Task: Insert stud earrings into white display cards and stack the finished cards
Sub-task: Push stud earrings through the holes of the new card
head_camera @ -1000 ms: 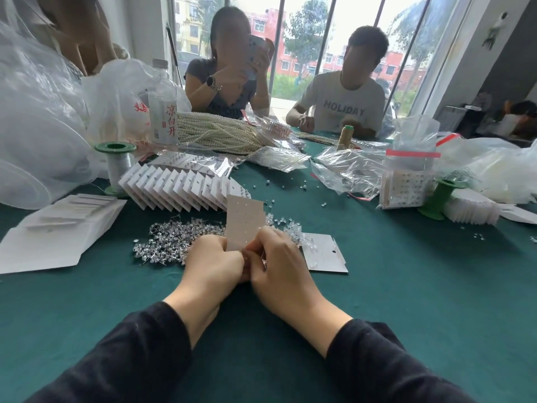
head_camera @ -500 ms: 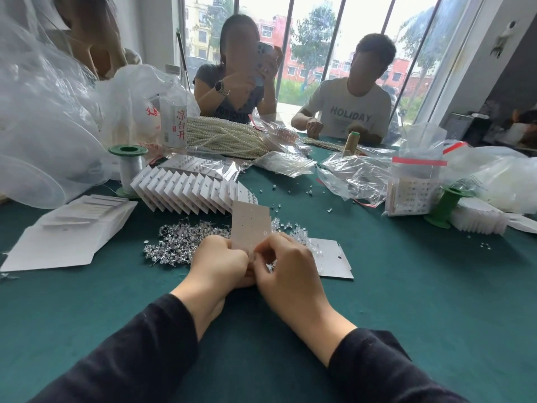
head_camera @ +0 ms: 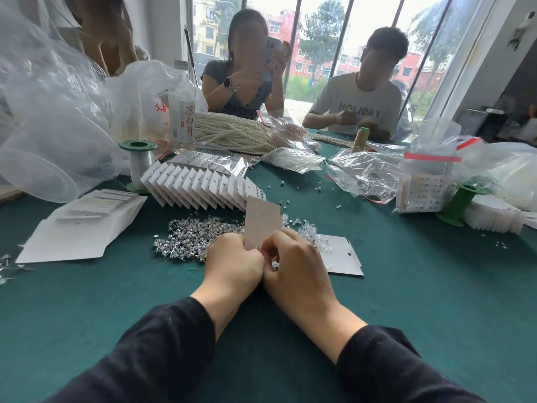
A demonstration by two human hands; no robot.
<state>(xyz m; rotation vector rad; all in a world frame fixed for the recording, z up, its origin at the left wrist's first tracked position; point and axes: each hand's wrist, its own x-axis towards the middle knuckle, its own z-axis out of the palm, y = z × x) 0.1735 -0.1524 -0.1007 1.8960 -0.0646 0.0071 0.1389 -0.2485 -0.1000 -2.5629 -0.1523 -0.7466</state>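
The left hand (head_camera: 232, 269) gripped the lower edge of an upright display card (head_camera: 263, 218). The right hand (head_camera: 299, 266), against the left, curled its fingers around a stud earring (head_camera: 275, 264).

My view: two bare hands, long sleeves. Left hand (head_camera: 232, 269): bare to the wrist, a short bare stretch of forearm behind it, then the left sleeve (head_camera: 145, 353), black, plain, soft matte fabric, cuff edge straight and a bit loose. Right hand (head_camera: 299, 271): same, bare wrist and forearm behind it, then the right sleeve (head_camera: 392, 370), black, same fabric, faint creases near the cuff. Both sleeves widen away from the hands. Nails too small to judge.
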